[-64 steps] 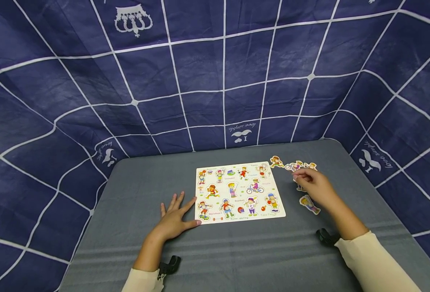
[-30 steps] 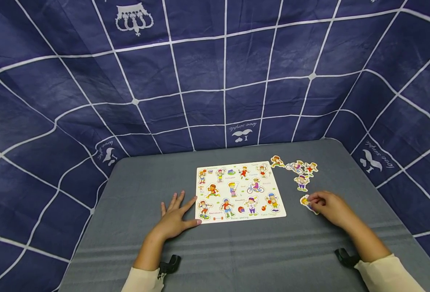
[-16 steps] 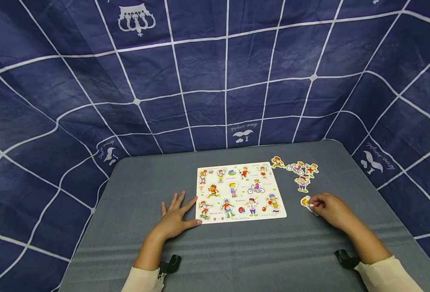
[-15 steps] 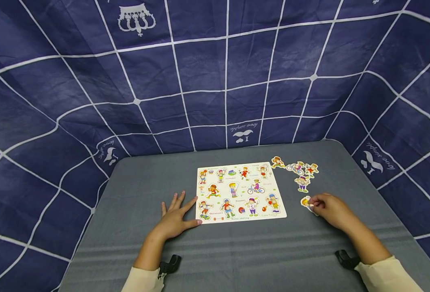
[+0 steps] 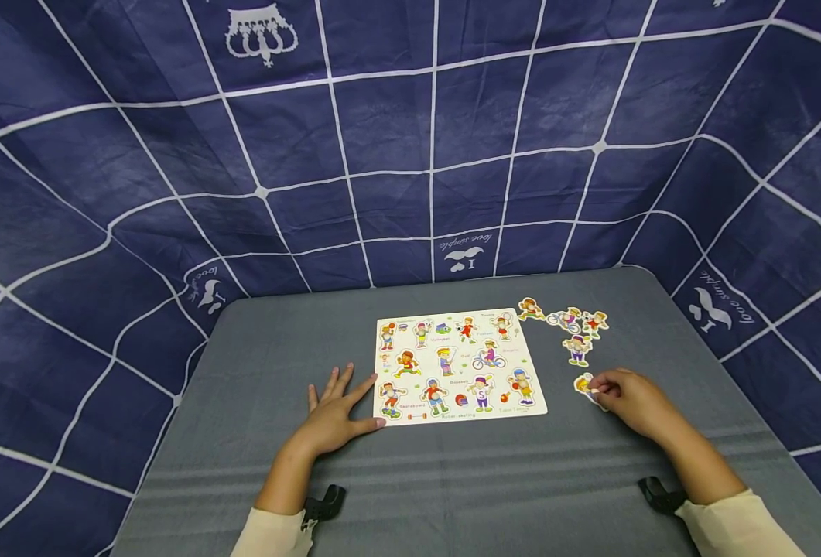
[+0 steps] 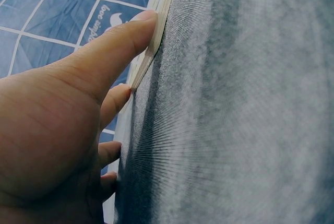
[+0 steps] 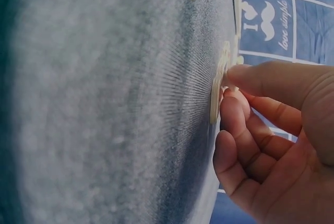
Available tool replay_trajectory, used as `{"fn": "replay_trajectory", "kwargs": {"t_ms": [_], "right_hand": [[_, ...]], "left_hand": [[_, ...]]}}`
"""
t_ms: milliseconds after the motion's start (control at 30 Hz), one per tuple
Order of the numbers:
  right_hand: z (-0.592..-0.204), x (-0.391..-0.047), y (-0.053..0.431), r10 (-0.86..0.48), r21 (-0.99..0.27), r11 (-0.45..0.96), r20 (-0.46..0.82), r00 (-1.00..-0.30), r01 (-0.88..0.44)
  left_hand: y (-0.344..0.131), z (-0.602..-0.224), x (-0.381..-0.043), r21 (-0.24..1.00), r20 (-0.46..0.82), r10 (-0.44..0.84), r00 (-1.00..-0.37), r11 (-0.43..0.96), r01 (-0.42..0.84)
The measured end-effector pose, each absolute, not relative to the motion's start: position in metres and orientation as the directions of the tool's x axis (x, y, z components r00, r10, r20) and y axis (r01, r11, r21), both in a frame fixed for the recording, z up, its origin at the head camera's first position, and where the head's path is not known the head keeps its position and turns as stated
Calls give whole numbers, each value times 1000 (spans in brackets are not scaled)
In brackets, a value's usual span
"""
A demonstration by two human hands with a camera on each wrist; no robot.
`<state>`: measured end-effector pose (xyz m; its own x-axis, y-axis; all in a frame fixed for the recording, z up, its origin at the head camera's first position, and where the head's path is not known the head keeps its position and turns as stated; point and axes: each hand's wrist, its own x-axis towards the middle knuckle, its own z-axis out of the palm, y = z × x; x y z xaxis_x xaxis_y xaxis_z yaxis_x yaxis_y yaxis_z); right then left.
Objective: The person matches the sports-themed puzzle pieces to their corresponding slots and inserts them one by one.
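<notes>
A white wooden peg puzzle board [image 5: 420, 379] printed with children playing sports lies flat on the table. My left hand [image 5: 331, 424] is spread at its left side, thumb on the near-left corner and index finger at the edge. The left wrist view shows the thumb [image 6: 122, 41] over the board's rim. My right hand [image 5: 634, 398] pinches a child-shaped puzzle piece [image 5: 583, 384] to the right of the board; the hand covers part of it. From the right wrist, this puzzle piece [image 7: 214, 101] appears low at the cloth, thumb and fingertips around its middle.
Several loose pieces lie beyond the right hand: a runner [image 5: 531, 309] near the board's far-right corner, a cyclist [image 5: 566, 319], a red-shirted figure [image 5: 594, 323] and a purple-clad figure [image 5: 578, 350]. Grey cloth [image 5: 452, 487] covers the table; blue checked curtains [image 5: 382, 139] surround it.
My right hand has come from the far group of pieces toward me, onto the nearest piece, and has stayed there for the last second. The left hand has not moved.
</notes>
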<state>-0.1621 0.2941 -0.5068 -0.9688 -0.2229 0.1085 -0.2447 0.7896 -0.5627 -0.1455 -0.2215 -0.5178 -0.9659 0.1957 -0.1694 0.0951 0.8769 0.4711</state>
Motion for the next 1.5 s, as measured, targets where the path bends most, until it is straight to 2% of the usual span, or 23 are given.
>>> {"fn": "replay_trajectory", "kwargs": {"t_ms": [500, 867, 1500], "right_hand": [[-498, -164, 280, -183, -574, 772, 210, -961, -272], [-494, -166, 259, -133, -625, 744, 206, -969, -235], [-491, -177, 221, -146, -647, 724, 196, -970, -240]], "left_hand": [[-221, -516, -146, 471, -170, 192, -967, 877, 92], [-221, -517, -145, 469, -172, 191, -966, 878, 91], [-221, -516, -146, 466, -186, 187, -965, 881, 81]]}}
